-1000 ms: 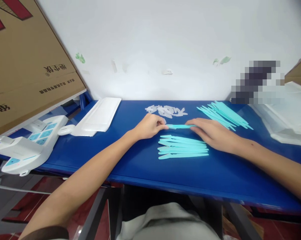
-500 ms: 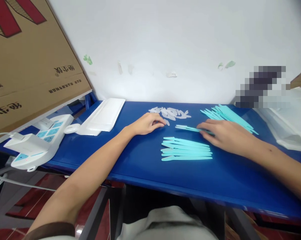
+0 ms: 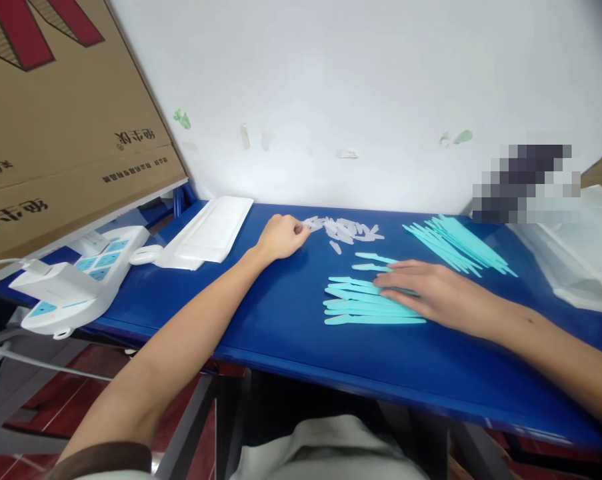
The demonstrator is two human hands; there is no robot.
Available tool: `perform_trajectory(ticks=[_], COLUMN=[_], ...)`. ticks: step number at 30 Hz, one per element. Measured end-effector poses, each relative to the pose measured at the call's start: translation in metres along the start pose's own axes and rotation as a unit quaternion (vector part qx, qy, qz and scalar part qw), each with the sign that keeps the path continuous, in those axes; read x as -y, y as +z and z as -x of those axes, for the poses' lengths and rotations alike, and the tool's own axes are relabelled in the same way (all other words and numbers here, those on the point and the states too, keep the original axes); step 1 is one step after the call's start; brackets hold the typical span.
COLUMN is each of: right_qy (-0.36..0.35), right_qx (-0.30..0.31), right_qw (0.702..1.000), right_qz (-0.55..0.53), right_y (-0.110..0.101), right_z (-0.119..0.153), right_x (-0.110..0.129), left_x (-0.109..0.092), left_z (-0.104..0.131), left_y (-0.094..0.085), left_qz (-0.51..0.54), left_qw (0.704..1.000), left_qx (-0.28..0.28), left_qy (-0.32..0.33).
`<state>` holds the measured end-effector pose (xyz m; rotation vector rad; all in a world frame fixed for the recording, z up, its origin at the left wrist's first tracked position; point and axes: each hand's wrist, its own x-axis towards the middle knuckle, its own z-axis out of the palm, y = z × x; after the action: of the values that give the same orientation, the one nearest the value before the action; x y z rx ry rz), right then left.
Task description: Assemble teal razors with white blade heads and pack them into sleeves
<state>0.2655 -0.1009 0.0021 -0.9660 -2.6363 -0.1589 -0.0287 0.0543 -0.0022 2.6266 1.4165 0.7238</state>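
My left hand (image 3: pixel 285 236) is at the left edge of a loose heap of small translucent caps (image 3: pixel 343 230). Its fingers are curled together, and whatever they pinch is too small to make out. One cap (image 3: pixel 335 247) lies apart, in front of the heap. Fingers outstretched, my right hand (image 3: pixel 425 288) rests over the right ends of a row of turquoise eyebrow razors (image 3: pixel 351 307). Two more razors (image 3: pixel 369 268) lie just behind that row, their right ends hidden by the hand. A larger fanned pile of turquoise razors (image 3: pixel 461 243) lies farther back to the right.
A white power strip (image 3: pixel 101 273) with plugged-in chargers stands at the left of the blue table (image 3: pixel 275 320). Beside it lies a flat white package (image 3: pixel 211 230). A big cardboard box (image 3: pixel 75 127) leans at far left. Clear plastic bags (image 3: pixel 575 253) occupy the right end.
My left hand has moved slightly left and back to the heap's edge. My right hand has left the two separate razors lying flat and shifted forward over the row.
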Motion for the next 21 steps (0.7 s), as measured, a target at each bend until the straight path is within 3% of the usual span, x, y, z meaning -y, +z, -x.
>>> perform_trajectory(ticks=[3,5,13,17,21], right_qy=[0.008,0.009,0.016,0.035,0.051], right_qx=[0.008,0.009,0.012,0.01,0.018], right_qw=[1.0,1.0,1.0,0.999,0.999], right_qz=[0.021,0.025,0.023,0.012,-0.003], right_y=[0.0,0.0,0.006,0.006,0.003], right_z=[0.002,0.003,0.003,0.003,0.002], right_x=[0.0,0.0,-0.001,-0.002,-0.001], left_x=[0.013,0.017,0.0,-0.005,-0.007], left_z=[-0.002,-0.002,0.004,0.007,0.008], left_y=[-0.002,-0.002,0.004,0.007,0.006], left_qz=[0.0,0.01,0.036,0.021,-0.017], left_qw=[0.998,0.999,0.985,0.98,0.981], left_qx=[-0.017,-0.016,0.061,0.096,0.115], left_qy=[-0.054,-0.05,0.154,0.175,0.153])
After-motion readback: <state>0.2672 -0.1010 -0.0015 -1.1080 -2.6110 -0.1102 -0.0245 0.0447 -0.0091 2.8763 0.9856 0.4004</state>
